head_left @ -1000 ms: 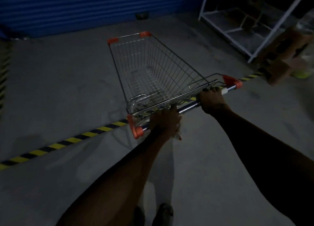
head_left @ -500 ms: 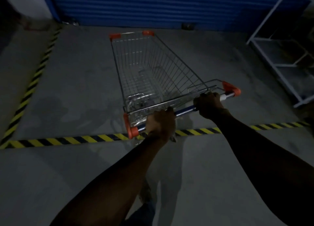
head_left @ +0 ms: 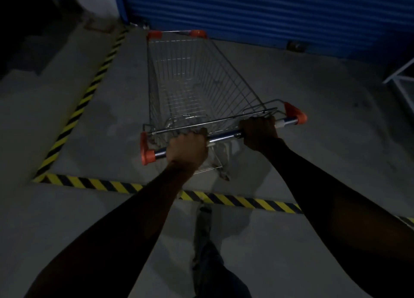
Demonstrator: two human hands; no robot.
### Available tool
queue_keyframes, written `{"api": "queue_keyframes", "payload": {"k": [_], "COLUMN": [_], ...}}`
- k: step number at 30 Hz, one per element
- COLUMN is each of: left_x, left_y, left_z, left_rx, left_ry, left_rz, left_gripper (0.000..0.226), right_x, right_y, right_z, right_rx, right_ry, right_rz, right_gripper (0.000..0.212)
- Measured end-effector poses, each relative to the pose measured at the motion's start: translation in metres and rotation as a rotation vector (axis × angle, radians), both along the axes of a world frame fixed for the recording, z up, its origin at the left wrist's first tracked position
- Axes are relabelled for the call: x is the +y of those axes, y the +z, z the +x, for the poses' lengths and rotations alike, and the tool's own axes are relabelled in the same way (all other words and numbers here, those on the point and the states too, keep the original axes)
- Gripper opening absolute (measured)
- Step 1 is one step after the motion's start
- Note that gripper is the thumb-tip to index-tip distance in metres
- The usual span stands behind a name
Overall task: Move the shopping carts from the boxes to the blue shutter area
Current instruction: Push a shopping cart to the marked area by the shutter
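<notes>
A wire shopping cart (head_left: 192, 78) with orange corner caps stands on the concrete floor, its empty basket pointing at the blue shutter (head_left: 268, 11). The cart's front end is close to the shutter's foot. My left hand (head_left: 187, 148) is closed around the left part of the chrome handle bar (head_left: 224, 137). My right hand (head_left: 258, 129) grips the same bar near its right orange cap. The whole cart lies beyond the yellow-and-black floor stripe (head_left: 235, 200).
A second yellow-and-black stripe (head_left: 89, 91) runs along the left toward the shutter's corner. A white metal rack (head_left: 403, 73) shows at the right edge. My leg and shoe (head_left: 203, 219) are just short of the near stripe. A small dark object (head_left: 295, 45) sits at the shutter's base.
The cart has rolled forward over the near stripe and toward the shutter, turning left. The rack has slid to the right edge. Both hands stayed on the handle.
</notes>
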State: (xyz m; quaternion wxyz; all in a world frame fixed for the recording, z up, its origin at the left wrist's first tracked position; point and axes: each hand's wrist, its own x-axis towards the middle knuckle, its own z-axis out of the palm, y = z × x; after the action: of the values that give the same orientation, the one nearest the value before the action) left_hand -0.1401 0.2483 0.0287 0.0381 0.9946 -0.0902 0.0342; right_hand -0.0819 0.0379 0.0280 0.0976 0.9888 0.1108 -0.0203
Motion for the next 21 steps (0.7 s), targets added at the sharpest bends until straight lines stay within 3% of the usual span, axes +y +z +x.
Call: {"api": "queue_keyframes", "payload": {"k": [5, 9, 13, 17, 21], "left_x": [0.078, 0.142, 0.201, 0.232, 0.238], "left_y": [-0.006, -0.004, -0.003, -0.003, -0.003], "left_z": [0.078, 0.145, 0.199, 0.237, 0.27], "left_rx": [-0.067, -0.081, -0.098, -0.111, 0.003], "left_ry": [0.095, 0.169, 0.261, 0.345, 0.348], "left_rz": [0.121, 0.152, 0.193, 0.284, 0.157], "left_gripper": [0.027, 0.026, 0.028, 0.016, 0.023], "right_x": [0.05, 0.105, 0.158, 0.195, 0.223], "right_y": [0.007, 0.008, -0.01, -0.008, 0.011], "right_z": [0.084, 0.147, 0.213, 0.257, 0.29], "right_rx": [0.052, -0.218, -0.3, -0.21, -0.176], "right_ry": [0.198, 0.25, 0.406, 0.351, 0.298], "right_rz": [0.167, 0.006, 0.14, 0.18, 0.071], "right_gripper": [0.031, 0.013, 0.025, 0.026, 0.019]}}
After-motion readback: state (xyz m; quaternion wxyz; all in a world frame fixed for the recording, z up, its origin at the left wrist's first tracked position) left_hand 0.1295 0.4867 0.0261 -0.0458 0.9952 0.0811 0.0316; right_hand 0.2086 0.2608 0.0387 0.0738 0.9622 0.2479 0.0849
